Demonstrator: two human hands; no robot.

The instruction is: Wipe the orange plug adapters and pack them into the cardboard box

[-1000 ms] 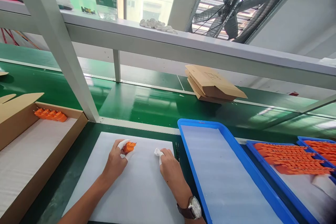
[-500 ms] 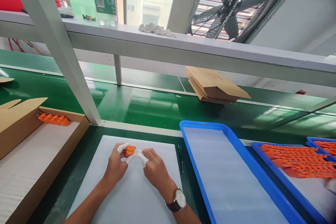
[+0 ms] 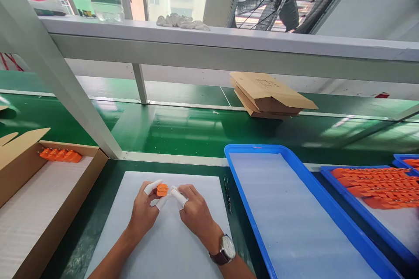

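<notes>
My left hand (image 3: 144,209) is closed around a small orange plastic part (image 3: 162,190), with white covers on its thumb and index finger. Just right of the part, my right hand (image 3: 194,209) makes a pinch with white-covered fingertips. Something small and whitish may be between those tips, but I cannot make it out. Both hands are above a white sheet (image 3: 157,253) on the dark green bench. A watch (image 3: 224,249) is on my right wrist.
Left stands a cardboard box (image 3: 78,187) with several orange parts (image 3: 60,155). Thin metal tweezers (image 3: 227,195) lie right of the sheet. Beyond them are a blue tray (image 3: 252,218) and another tray of orange parts (image 3: 376,187). Flattened cartons (image 3: 271,93) lie behind, under a shelf (image 3: 229,54).
The orange part has turned in my left fingers, so a flatter face now shows. My right fingertips stay close beside it. The camera view has shifted slightly.
</notes>
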